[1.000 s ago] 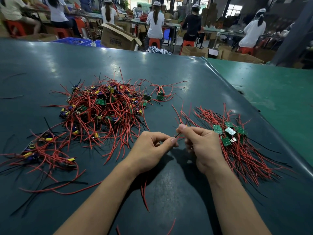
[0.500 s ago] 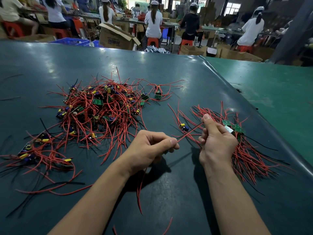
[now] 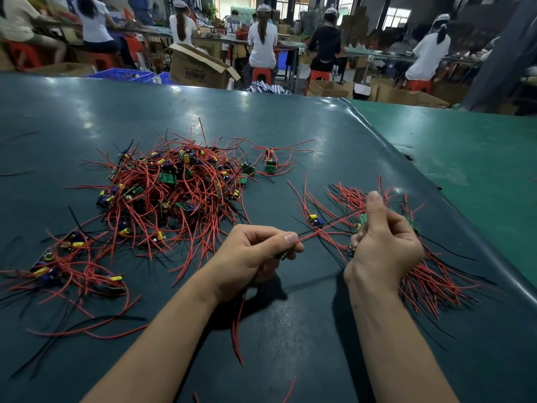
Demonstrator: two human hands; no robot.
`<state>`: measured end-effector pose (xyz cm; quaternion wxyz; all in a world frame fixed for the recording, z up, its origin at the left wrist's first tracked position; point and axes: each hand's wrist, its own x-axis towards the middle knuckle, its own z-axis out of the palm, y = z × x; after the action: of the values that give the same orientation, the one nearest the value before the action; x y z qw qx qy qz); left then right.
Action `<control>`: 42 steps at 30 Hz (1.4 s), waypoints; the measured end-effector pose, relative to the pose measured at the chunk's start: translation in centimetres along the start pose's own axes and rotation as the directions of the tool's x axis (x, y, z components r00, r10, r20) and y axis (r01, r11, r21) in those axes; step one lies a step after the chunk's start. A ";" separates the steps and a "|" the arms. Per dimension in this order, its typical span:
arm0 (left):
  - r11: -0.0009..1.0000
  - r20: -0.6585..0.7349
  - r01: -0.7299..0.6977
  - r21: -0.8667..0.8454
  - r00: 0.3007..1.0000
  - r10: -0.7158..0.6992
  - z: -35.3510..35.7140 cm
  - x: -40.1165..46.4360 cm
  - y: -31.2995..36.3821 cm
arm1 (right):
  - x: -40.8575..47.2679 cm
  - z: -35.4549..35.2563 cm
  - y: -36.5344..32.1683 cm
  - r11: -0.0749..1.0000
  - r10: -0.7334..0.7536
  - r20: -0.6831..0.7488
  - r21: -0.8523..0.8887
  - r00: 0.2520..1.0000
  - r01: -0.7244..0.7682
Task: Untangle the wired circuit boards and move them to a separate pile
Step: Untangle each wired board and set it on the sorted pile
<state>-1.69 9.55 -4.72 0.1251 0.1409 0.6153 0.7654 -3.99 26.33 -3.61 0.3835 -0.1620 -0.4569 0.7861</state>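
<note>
A big tangle of small green circuit boards with red and black wires (image 3: 174,187) lies at centre left on the dark green table (image 3: 290,126). A sorted pile of wired boards (image 3: 430,274) lies to the right. My left hand (image 3: 255,254) pinches a small board, and its red wires hang down below the hand. A red and a black wire (image 3: 328,225) stretch taut from that hand to my right hand (image 3: 383,242), which grips their far ends with the thumb up, just over the sorted pile.
A smaller cluster of wired boards (image 3: 66,266) lies at the left, and one separate board (image 3: 270,165) sits past the big tangle. The dark mat's raised edge (image 3: 470,228) runs diagonally on the right. People sit at benches beyond, beside a cardboard box (image 3: 200,68).
My right hand has moved right and away from the left hand, pulling the wires out straight between them. My left hand stayed nearly in place.
</note>
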 end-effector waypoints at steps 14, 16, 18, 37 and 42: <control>0.994 -0.315 -0.093 -0.060 0.946 0.070 -0.7 0.6 -0.2 | -4.6 0.3 1.2 0.848 0.443 0.792 -0.523 0.421 0.092; 0.996 -0.228 -0.085 -0.039 0.971 0.074 -0.6 0.4 -0.3 | -4.4 0.0 0.9 0.842 0.494 0.773 -0.539 0.398 0.001; 0.996 -0.179 -0.092 -0.006 0.980 0.090 -0.6 0.2 0.0 | -4.2 -0.2 0.8 0.818 0.539 0.731 -0.573 0.418 -0.051; 0.328 -0.410 0.246 0.912 0.536 0.738 -3.0 0.3 -0.5 | -1.4 0.4 0.5 0.844 0.534 0.235 -0.091 0.812 -0.529; 0.431 -0.663 0.516 0.741 0.455 0.595 -5.9 -0.1 0.1 | -2.3 0.7 0.7 0.865 0.499 0.314 -0.233 0.808 -0.444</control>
<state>-3.79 4.18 -5.86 -0.3351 -0.2202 0.8787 0.2592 -3.29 23.99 -4.03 0.0714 -0.1502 -0.5222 0.8364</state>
